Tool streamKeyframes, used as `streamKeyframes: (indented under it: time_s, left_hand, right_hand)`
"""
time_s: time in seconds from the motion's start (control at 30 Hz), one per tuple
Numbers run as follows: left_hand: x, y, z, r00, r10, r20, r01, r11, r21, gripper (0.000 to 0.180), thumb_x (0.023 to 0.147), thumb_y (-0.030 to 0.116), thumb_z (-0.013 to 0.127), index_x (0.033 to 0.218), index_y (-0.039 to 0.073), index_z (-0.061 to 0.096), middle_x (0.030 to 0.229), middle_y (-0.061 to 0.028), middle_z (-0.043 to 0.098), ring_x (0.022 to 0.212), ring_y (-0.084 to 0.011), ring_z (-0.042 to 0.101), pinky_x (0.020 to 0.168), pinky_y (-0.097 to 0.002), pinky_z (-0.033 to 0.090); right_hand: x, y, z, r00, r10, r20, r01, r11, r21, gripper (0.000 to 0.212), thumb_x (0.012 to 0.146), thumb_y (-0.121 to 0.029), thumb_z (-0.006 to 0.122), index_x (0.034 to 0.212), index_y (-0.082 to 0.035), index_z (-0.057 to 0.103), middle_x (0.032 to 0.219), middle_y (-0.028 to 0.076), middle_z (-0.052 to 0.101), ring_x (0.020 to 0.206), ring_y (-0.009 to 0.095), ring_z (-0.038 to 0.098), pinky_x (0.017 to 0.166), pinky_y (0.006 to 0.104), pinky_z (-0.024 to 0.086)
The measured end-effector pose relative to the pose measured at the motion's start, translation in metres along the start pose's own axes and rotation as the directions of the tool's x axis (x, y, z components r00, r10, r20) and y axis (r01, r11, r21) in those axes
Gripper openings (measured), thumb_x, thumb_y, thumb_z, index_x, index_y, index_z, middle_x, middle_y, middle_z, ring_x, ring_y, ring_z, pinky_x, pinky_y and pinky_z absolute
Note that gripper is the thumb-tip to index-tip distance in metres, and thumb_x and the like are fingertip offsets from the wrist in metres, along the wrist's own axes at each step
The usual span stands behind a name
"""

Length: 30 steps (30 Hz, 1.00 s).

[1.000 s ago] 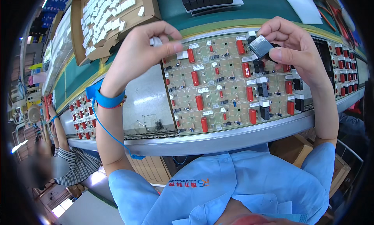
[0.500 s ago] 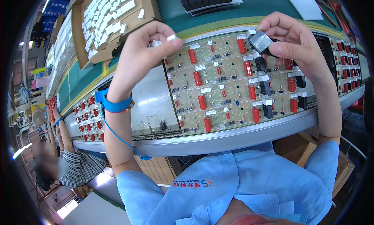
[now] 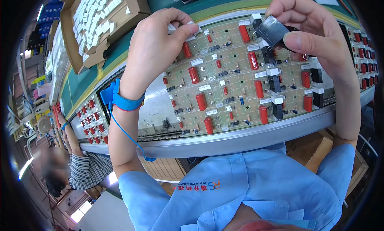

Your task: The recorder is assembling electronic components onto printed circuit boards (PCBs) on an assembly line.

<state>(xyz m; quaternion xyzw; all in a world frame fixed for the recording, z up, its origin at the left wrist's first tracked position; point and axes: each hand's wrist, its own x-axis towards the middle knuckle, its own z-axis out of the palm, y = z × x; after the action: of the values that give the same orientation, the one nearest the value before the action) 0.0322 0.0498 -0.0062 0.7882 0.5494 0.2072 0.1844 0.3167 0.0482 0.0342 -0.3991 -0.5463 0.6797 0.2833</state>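
Observation:
Between the thumb and fingers of my left hand (image 3: 154, 45) are small white plastic parts (image 3: 194, 28), over the far left corner of a circuit board panel (image 3: 236, 84). The fingers partly hide them. My right hand (image 3: 320, 35) pinches a black box-shaped component (image 3: 273, 32), tilted above the panel's far right part, with thin pins showing at its edges. Red capacitors (image 3: 201, 102) and small white connectors stand in rows on the panel. Toward the right, black blocks (image 3: 277, 110) stand beside white blocks (image 3: 276, 99). My right hand covers some of the board.
A cardboard box (image 3: 138, 9) of loose white parts sits at the far left on the green bench. The panel rests on a conveyor with a metal rail (image 3: 240, 136). More boards lie left and right. A blue corded strap (image 3: 127, 101) circles my left wrist; another person (image 3: 86, 171) works left.
My left hand has come rightward and farther over the panel's far left corner. The black component has turned in my right hand, showing its pins more. The whole view has shifted slightly.

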Motion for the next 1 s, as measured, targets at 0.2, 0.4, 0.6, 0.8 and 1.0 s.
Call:
streamKeyframes:
  time_s: [0.2, 0.4, 0.6, 0.8, 1.0]
  left_hand:
    - [-0.007, -0.002, -0.001, 0.995, 0.089, -0.050, -0.080, 0.985, 0.152, 0.018, 0.081, 0.021, 0.070, 0.088, 0.005, 0.068, 0.080, -0.0115, 0.065, 0.071, -0.0316, 0.062, 0.064, -0.0395, 0.049]
    - [-0.007, 0.004, 0.003, 0.987, 0.149, -0.052, -0.133, 0.961, 0.242, 0.018, 0.083, 0.018, 0.073, 0.093, 0.003, 0.069, 0.082, -0.0078, 0.065, 0.073, -0.0223, 0.063, 0.066, -0.0308, 0.048]
    - [-0.009, 0.005, 0.000, 0.987, 0.154, -0.032, -0.143, 0.963, 0.229, 0.018, 0.083, 0.017, 0.073, 0.093, 0.004, 0.068, 0.082, -0.0083, 0.065, 0.073, -0.0232, 0.063, 0.065, -0.0314, 0.048]
    - [-0.010, 0.014, 0.003, 0.981, 0.187, -0.042, -0.166, 0.939, 0.301, 0.016, 0.083, 0.017, 0.071, 0.091, 0.004, 0.067, 0.081, -0.0076, 0.064, 0.072, -0.0246, 0.062, 0.063, -0.0323, 0.048]
    - [-0.011, 0.005, 0.001, 0.951, 0.306, -0.037, -0.275, 0.898, 0.344, 0.015, 0.083, 0.018, 0.071, 0.089, 0.005, 0.067, 0.080, -0.0069, 0.063, 0.070, -0.0260, 0.061, 0.060, -0.0330, 0.048]
  right_hand:
    - [0.006, 0.001, 0.000, 0.999, 0.020, 0.044, -0.020, 1.000, 0.000, 0.038, 0.079, -0.002, 0.075, 0.111, 0.005, 0.056, 0.099, 0.016, 0.068, 0.085, 0.014, 0.067, 0.069, 0.0208, 0.056]
    - [0.001, -0.002, 0.001, 0.998, 0.058, -0.034, -0.059, 0.998, -0.026, 0.039, 0.078, -0.002, 0.075, 0.111, 0.005, 0.056, 0.098, 0.016, 0.068, 0.083, 0.013, 0.068, 0.065, 0.0199, 0.056]
    - [0.004, 0.000, 0.004, 0.999, 0.040, -0.032, -0.041, 0.999, -0.008, 0.040, 0.078, -0.003, 0.075, 0.111, 0.005, 0.056, 0.098, 0.015, 0.067, 0.082, 0.013, 0.067, 0.064, 0.0196, 0.056]
    - [0.004, 0.001, 0.002, 0.998, 0.034, -0.044, -0.036, 0.998, -0.049, 0.039, 0.079, -0.005, 0.075, 0.112, 0.005, 0.056, 0.099, 0.014, 0.067, 0.081, 0.013, 0.067, 0.064, 0.0195, 0.055]
    - [0.005, 0.005, 0.000, 1.000, 0.000, -0.010, -0.001, 1.000, -0.023, 0.038, 0.079, -0.005, 0.075, 0.111, 0.004, 0.056, 0.099, 0.013, 0.068, 0.083, 0.012, 0.067, 0.065, 0.0202, 0.054]
